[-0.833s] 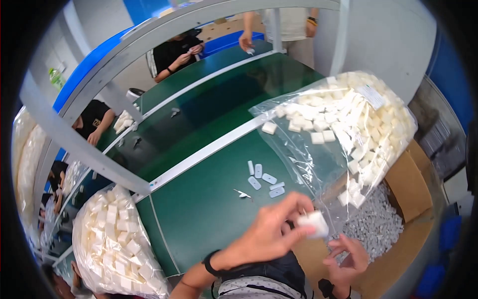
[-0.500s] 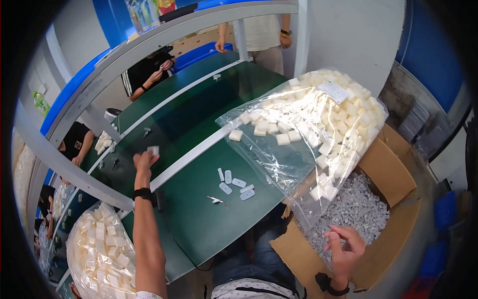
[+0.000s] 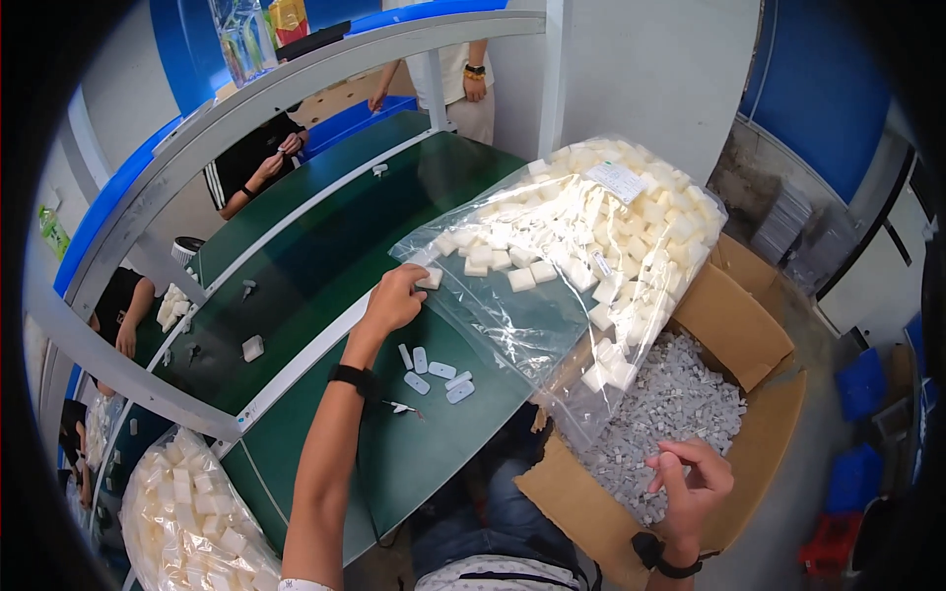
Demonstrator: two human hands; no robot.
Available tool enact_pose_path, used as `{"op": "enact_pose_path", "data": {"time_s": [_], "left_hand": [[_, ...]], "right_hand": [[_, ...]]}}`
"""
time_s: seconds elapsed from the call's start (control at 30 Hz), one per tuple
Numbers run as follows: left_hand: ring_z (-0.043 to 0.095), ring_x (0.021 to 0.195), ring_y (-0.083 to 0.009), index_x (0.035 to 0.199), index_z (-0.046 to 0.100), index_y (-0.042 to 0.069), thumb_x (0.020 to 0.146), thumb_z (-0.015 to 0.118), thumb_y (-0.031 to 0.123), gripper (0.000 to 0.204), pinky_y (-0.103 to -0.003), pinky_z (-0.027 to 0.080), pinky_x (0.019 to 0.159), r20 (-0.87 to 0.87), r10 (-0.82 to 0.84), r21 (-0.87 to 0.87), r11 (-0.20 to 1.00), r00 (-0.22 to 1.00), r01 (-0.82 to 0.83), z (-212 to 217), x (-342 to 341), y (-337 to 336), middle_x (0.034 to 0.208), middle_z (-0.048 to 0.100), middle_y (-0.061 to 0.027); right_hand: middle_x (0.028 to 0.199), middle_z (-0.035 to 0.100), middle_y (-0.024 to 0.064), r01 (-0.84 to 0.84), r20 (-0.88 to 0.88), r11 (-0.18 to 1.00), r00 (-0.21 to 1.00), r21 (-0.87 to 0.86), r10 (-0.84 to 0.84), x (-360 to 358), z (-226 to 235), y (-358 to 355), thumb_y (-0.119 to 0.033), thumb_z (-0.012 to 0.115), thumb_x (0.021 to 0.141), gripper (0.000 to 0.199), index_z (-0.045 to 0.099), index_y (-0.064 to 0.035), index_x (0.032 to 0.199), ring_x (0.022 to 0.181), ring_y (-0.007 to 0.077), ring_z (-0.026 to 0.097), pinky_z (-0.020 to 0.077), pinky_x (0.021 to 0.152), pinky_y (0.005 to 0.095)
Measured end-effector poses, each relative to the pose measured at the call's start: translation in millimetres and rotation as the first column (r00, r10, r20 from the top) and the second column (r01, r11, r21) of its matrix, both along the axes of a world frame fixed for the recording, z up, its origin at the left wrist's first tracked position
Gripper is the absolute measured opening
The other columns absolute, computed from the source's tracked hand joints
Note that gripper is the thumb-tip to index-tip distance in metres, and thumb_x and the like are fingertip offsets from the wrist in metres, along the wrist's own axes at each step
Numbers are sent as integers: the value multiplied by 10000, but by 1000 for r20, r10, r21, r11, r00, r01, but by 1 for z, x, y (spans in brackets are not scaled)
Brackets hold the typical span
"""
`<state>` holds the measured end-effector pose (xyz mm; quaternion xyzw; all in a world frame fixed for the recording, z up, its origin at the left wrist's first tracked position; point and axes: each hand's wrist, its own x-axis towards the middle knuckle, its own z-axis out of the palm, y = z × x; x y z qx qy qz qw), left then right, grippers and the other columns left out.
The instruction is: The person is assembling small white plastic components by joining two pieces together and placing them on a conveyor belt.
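My left hand reaches across to the near green worktop, its thumb and fingertips closed about a white block beside the open mouth of a clear plastic bag. White blocks fill most of this bag. Below that hand lie several light grey oval plastic pieces and a small white part with thin wires. My right hand hovers over a cardboard box of small grey parts. Its fingers are curled together, and what they hold, if anything, cannot be made out.
Another white block lies on the dark green belt beyond a pale metal rail. A second bag of blocks stands at lower left. A grey frame arches over the belt. Other people work along the far side.
My left hand has let go of a white block on the belt and moved right to another beside the bag. The view has shifted right; my right hand stays over the box.
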<state>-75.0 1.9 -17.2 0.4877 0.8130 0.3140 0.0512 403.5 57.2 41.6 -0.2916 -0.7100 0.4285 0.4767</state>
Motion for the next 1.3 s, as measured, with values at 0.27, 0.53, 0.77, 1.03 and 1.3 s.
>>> {"op": "enact_pose_path", "data": {"time_s": [0.27, 0.53, 0.77, 1.03, 1.3], "left_hand": [[640, 1086, -392, 1118, 664, 111, 757, 795, 145, 385, -488, 516, 898, -349, 155, -216, 946, 924, -240, -18, -23, 25, 1164, 668, -176], [476, 532, -64, 1308, 653, 106, 1029, 555, 270, 338, -225, 363, 398, 205, 177, 205, 954, 963, -219, 108, 145, -9, 754, 554, -18], [587, 651, -109, 1273, 610, -57, 1009, 508, 82, 315, -194, 467, 445, 474, -327, 478, 876, 817, 73, 40, 284, -50, 1121, 578, -126], [593, 698, -104, 1256, 632, -53, 987, 569, 75, 305, -184, 444, 494, 629, -169, 311, 949, 758, -46, -8, 283, -80, 1054, 585, -85], [596, 703, -97, 1244, 649, -32, 958, 589, 34, 300, -181, 450, 505, 631, -108, 235, 970, 768, -57, -12, 283, -83, 1049, 603, -82]], "right_hand": [[759, 725, 106, 129, 12, 989, 991, 66, -130, 27, 53, 29, 10, 697, 882, 86, 744, 47, 944, 515, 86, 587, 425, 483, 211], [826, 748, 123, 400, 729, 914, 644, -60, -234, 16, -151, 186, -303, 748, 814, 242, 774, -86, 917, 751, 268, 729, 561, 709, 385], [915, 743, 167, 316, 954, 949, 279, 14, -107, 60, -315, 174, -251, 733, 774, 137, 764, -120, 797, 857, 370, 716, 569, 776, 448], [842, 726, 184, 104, 922, 994, 386, -37, -6, 40, -325, 163, -198, 723, 757, 106, 749, -96, 746, 832, 360, 716, 567, 747, 464], [826, 712, 227, 0, 979, 995, 177, 103, -101, 28, -344, 155, -115, 697, 729, 121, 732, -9, 777, 824, 389, 717, 575, 713, 461]]}}
